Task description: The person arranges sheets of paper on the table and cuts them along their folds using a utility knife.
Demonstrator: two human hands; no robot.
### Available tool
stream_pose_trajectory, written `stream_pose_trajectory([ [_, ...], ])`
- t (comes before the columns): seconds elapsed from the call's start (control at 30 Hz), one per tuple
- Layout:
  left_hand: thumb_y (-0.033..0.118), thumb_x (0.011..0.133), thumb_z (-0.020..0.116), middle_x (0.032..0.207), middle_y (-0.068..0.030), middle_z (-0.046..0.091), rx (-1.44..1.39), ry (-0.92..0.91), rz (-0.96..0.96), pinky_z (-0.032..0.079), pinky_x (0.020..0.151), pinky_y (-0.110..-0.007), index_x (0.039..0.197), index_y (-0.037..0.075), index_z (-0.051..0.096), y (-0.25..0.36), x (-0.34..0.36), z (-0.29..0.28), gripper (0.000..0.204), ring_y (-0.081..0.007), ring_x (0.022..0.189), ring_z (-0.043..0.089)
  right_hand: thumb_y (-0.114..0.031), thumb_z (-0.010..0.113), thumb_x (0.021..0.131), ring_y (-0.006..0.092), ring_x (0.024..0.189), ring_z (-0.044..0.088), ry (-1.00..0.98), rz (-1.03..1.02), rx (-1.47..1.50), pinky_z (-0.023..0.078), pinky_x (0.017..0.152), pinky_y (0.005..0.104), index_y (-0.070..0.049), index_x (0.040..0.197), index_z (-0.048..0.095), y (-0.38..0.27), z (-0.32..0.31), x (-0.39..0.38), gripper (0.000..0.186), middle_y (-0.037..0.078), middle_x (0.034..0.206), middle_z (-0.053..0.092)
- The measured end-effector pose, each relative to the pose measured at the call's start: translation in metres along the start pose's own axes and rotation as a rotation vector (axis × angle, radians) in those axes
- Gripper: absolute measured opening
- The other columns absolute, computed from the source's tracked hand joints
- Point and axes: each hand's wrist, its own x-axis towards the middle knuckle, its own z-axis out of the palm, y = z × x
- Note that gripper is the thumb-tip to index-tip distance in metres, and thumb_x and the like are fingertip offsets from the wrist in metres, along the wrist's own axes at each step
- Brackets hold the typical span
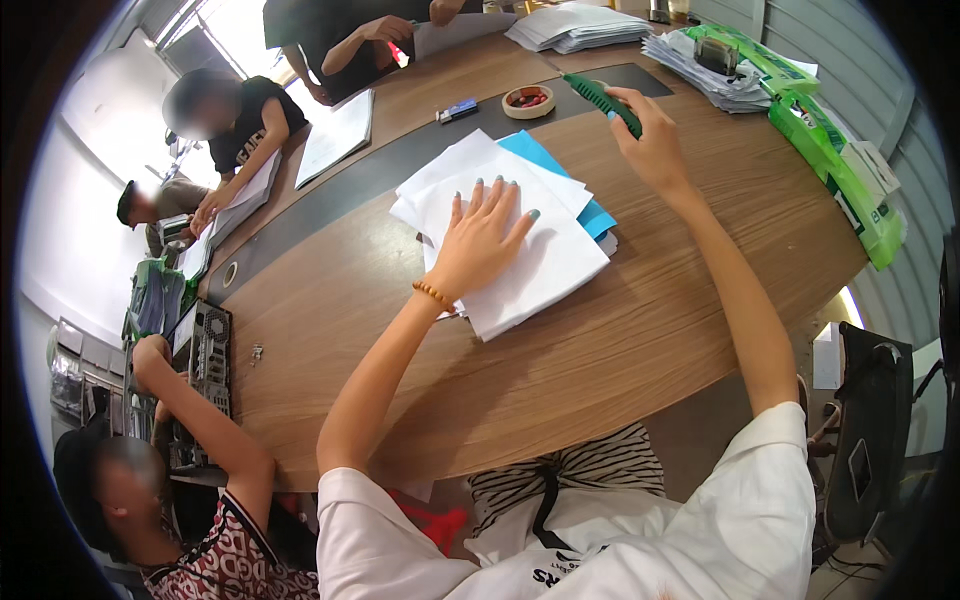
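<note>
My left hand lies flat with spread fingers on a loose stack of white paper sheets. A bead bracelet is on that wrist. Bright blue sheets stick out from under the white ones at the far right side. Raised above the table to the right of the stack, my right hand is closed around a slim green tool with a ribbed handle. Its thin tip points to the far left; the kind of tool is unclear. Just left of the tip sits a ring-shaped tape roll with small red things inside it.
A small blue-and-white box lies left of the tape roll. Paper piles and green packaging line the far and right edges. On the left, a person reaches toward an opened computer case. Other people handle papers across the table.
</note>
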Motion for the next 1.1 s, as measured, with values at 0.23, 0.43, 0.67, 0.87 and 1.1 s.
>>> stream_pose_trajectory([
  [0.23, 0.052, 0.088, 0.038, 0.141, -0.0227, 0.026, 0.048, 0.188, 0.103, 0.005, 0.108, -0.051, 0.134, 0.001, 0.033, -0.029, 0.006, -0.004, 0.069, -0.036, 0.134, 0.017, -0.005, 0.055, 0.076, 0.027, 0.077, 0.059, -0.284, -0.002, -0.033, 0.047, 0.067, 0.0346, -0.007, 0.106, 0.06, -0.069, -0.091, -0.057, 0.03, 0.014, 0.091, 0.058],
  [0.43, 0.053, 0.088, 0.039, 0.143, -0.0221, 0.02, 0.081, 0.07, 0.029, 0.002, 0.109, -0.045, 0.139, 0.009, 0.027, 0.0, -0.01, -0.003, 0.068, -0.0337, 0.136, 0.009, 0.002, 0.058, 0.069, 0.0276, 0.078, 0.059, -0.355, -0.045, -0.181, 0.049, 0.066, 0.0335, -0.008, 0.104, 0.062, -0.092, -0.141, -0.113, 0.037, 0.014, 0.098, 0.057],
  [0.67, 0.048, 0.09, 0.036, 0.144, -0.0192, 0.02, -0.017, 0.152, 0.022, 0.005, 0.11, -0.042, 0.14, 0.015, 0.026, -0.019, -0.009, 0.022, 0.061, -0.0303, 0.136, 0.013, 0.002, 0.063, 0.058, 0.0256, 0.078, 0.059, -0.483, -0.262, -0.355, 0.05, 0.064, 0.0319, -0.011, 0.101, 0.065, -0.103, -0.148, -0.133, 0.045, 0.014, 0.102, 0.057],
  [0.87, 0.049, 0.089, 0.038, 0.144, -0.0184, 0.022, -0.03, 0.208, 0.032, 0.006, 0.11, -0.042, 0.139, 0.016, 0.028, -0.019, -0.011, 0.024, 0.062, -0.0303, 0.135, 0.015, 0.002, 0.064, 0.058, 0.0264, 0.077, 0.058, -0.476, -0.3, -0.389, 0.049, 0.063, 0.0332, -0.01, 0.102, 0.065, -0.106, -0.141, -0.131, 0.046, 0.015, 0.104, 0.057],
  [1.1, 0.054, 0.084, 0.044, 0.142, -0.0234, 0.024, -0.094, 0.277, 0.063, 0.005, 0.109, -0.044, 0.137, 0.013, 0.033, -0.019, -0.012, 0.022, 0.068, -0.0333, 0.135, 0.016, 0.002, 0.065, 0.058, 0.028, 0.079, 0.058, -0.502, -0.336, -0.454, 0.049, 0.065, 0.0344, -0.009, 0.103, 0.064, -0.112, -0.136, -0.127, 0.047, 0.016, 0.105, 0.056],
])
